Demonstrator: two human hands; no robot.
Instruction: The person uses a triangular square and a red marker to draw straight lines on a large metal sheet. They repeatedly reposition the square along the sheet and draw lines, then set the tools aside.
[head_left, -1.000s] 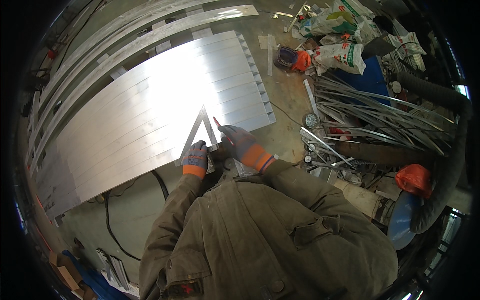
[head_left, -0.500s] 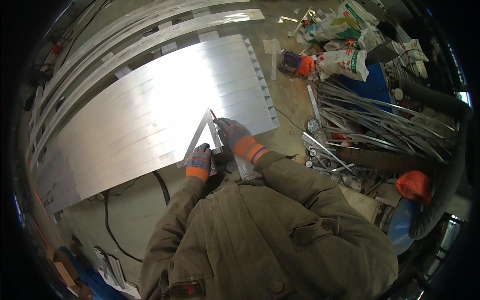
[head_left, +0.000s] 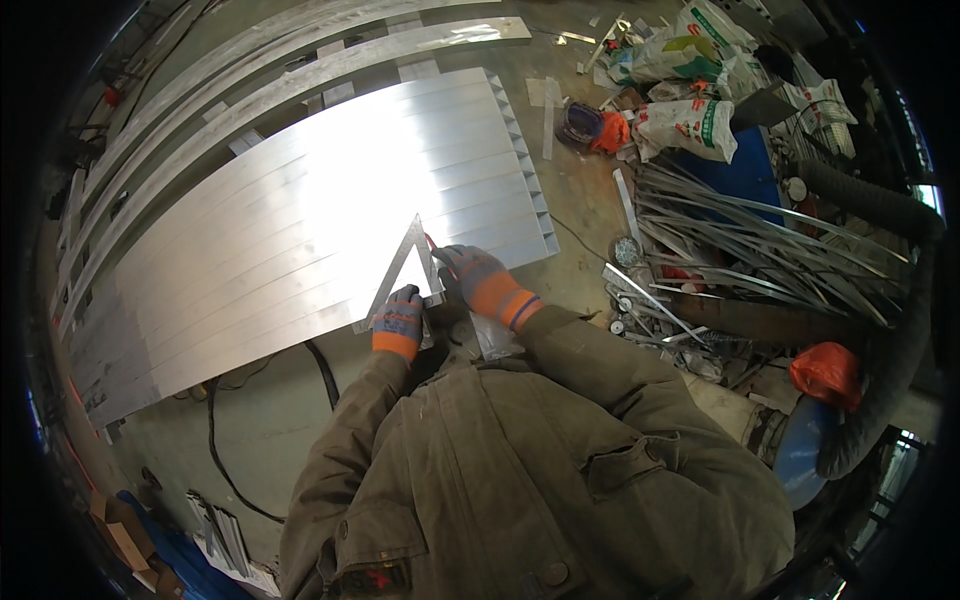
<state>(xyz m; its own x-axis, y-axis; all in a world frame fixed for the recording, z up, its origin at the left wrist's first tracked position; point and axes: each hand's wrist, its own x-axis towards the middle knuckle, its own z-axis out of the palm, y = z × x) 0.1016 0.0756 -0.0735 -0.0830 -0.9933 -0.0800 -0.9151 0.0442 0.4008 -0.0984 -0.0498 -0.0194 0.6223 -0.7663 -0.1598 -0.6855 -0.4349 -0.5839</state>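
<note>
A large silvery panel of joined metal planks point(head_left: 230, 270) lies in front of me, its ribbed end to the right. On its near edge rests a metal triangle square point(head_left: 391, 268), its apex pointing away from me. My left hand point(head_left: 398, 322), in a grey and orange glove, is closed on the square's near side at the panel edge. My right hand point(head_left: 487, 282), gloved alike, pinches a thin red pencil point(head_left: 430, 240). The pencil tip is beside the square's right side, a little below the apex. Whether it touches the metal is too small to tell.
Long metal bars point(head_left: 300, 80) lie beyond the panel. On the right are a heap of metal strips point(head_left: 750, 225), white sacks point(head_left: 685, 130), a red bag point(head_left: 826, 374) and a thick dark hose point(head_left: 880, 200). A black cable point(head_left: 212, 430) crosses the floor at left.
My right hand and the pencil have shifted slightly toward me and to the right, away from the square's apex. My left hand and the square look unmoved.
</note>
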